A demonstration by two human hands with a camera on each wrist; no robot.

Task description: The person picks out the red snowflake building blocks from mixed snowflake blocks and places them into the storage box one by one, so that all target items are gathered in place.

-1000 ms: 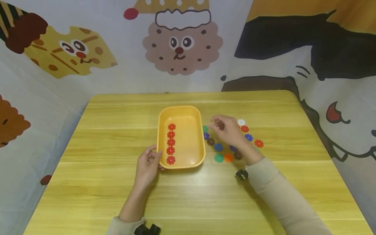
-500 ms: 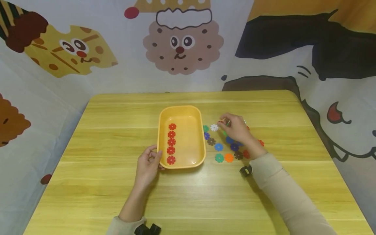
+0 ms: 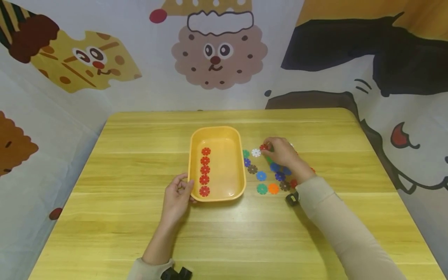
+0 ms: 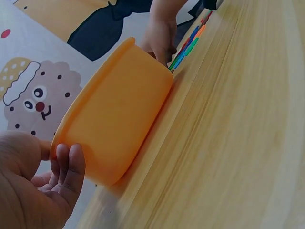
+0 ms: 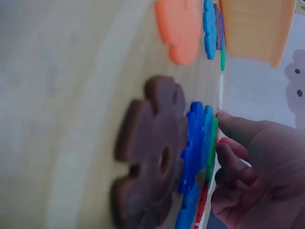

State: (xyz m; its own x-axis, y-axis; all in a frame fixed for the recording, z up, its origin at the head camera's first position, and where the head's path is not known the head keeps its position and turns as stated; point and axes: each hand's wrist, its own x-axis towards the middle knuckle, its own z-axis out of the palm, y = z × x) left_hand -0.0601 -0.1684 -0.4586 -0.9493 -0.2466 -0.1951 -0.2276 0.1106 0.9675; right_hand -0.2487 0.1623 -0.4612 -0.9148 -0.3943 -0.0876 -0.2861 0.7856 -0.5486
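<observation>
My left hand grips the near left edge of a yellow plastic tray, thumb over the rim and fingers curled outside; the left wrist view shows this hold on the tray wall. Inside the tray, several red snowflake discs form a column along the left side. To the right of the tray, my right hand pinches a red snowflake disc low over the table, beside a white disc. In the right wrist view the right hand mostly hides the disc.
Loose discs lie right of the tray: blue, green, orange and brown, with others partly under the right hand. The wooden table ends at a cartoon-printed cloth.
My right hand has moved right, away from the tray, uncovering the white disc, then lowered slightly with the red disc at its fingertips. The left hand and tray have stayed in place.
</observation>
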